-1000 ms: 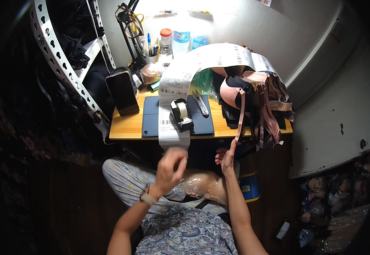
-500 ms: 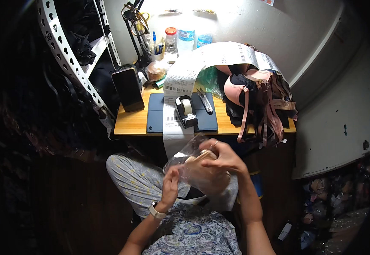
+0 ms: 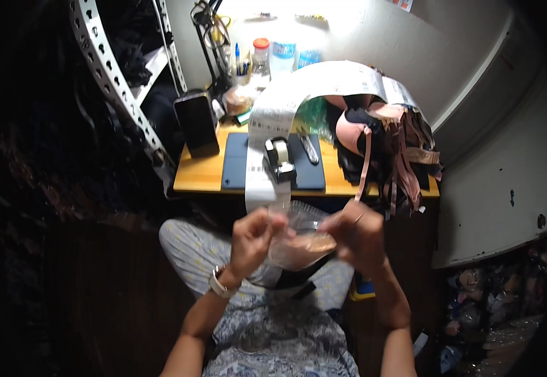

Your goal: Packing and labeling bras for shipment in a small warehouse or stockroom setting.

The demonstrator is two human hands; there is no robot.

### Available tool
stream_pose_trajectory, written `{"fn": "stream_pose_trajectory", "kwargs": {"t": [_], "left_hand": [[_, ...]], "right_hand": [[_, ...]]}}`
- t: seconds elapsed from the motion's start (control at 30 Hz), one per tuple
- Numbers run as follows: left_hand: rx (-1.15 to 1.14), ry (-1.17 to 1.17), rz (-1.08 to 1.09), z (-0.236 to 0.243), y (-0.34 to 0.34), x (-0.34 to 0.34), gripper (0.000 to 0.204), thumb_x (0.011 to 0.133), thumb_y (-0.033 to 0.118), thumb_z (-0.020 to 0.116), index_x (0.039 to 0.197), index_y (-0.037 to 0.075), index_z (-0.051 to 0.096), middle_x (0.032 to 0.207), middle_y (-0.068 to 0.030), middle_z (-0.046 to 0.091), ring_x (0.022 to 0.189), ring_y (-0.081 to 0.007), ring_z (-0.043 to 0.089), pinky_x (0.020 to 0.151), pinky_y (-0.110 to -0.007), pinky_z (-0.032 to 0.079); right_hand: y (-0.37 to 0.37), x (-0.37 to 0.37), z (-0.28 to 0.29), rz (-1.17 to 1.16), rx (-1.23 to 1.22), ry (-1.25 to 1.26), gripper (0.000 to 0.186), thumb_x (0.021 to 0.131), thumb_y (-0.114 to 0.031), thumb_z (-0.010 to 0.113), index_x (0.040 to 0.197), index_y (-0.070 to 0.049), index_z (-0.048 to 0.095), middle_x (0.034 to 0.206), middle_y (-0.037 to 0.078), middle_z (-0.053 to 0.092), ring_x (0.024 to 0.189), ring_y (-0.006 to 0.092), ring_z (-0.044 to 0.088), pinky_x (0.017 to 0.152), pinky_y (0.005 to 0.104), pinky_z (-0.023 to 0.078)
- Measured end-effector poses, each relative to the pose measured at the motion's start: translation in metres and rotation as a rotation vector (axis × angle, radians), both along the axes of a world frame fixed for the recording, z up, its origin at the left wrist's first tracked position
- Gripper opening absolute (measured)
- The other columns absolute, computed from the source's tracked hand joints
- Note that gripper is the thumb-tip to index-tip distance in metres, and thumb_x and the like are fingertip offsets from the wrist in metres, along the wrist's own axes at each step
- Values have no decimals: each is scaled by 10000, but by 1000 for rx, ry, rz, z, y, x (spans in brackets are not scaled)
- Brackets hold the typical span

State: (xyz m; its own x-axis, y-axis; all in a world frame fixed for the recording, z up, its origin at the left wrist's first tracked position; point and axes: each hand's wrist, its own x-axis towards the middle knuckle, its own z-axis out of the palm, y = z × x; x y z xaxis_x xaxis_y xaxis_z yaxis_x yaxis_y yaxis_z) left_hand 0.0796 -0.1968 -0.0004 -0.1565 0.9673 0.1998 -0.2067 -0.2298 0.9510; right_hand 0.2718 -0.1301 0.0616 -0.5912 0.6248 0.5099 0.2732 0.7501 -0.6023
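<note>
A clear plastic bag (image 3: 300, 215) is held over my lap. Inside it sits a beige, padded-looking garment (image 3: 300, 251), likely a bra cup, though blur hides its exact kind. My left hand (image 3: 250, 244), with a pale watch on the wrist, pinches the bag's left side. On the opposite side my right hand (image 3: 363, 237), wearing a ring, has its fingers closed on the bag, smeared a little by motion. The bag hangs between both hands, just in front of the table edge.
On the wooden table (image 3: 198, 178) a tape dispenser (image 3: 280, 160) and thread snips (image 3: 308, 147) rest on a dark blue folder (image 3: 236, 160). A long label strip (image 3: 267, 119) drapes over piled bras (image 3: 352, 133). A phone (image 3: 196, 125) stands left, near a metal shelf (image 3: 119, 94).
My right hand has come off the top of the garment and moved right to the bag's side. My left hand has risen and now pinches the other side. The garment sits lower in the bag.
</note>
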Motion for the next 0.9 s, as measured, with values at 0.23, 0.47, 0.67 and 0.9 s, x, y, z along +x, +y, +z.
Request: {"fn": "stream_pose_trajectory", "kwargs": {"t": [0.23,0.47,0.67,0.9], "left_hand": [[-64,-187,-37,29,16,4,270,893,252,567,893,-17,555,803,-112,662,726,-150,646,662,-254,522],[239,460,126,17,-42,-12,142,862,133,599,804,6,573,802,-106,593,744,-201,588,659,-288,461],[-449,601,300,-110,-88,11,180,841,151,608,845,-29,605,842,-136,589,701,-246,583,623,-321,464],[-524,932,260,-156,-86,16,318,902,271,498,881,-30,601,822,-241,609,752,-424,578,652,-464,457]], "right_hand": [[4,10,-17,-198,-726,424,185,772,-127,728,782,-20,577,674,-20,540,608,24,472,541,195,389],[-45,28,-30,34,-245,169,196,769,-102,706,630,-15,599,597,65,566,556,136,562,491,264,420],[-93,21,-192,-99,-1471,160,402,923,-322,522,684,0,554,573,29,534,503,88,546,431,219,442],[-67,32,-225,-215,-979,-61,265,870,-244,613,703,-40,591,577,-1,558,463,82,528,403,232,410]]}}
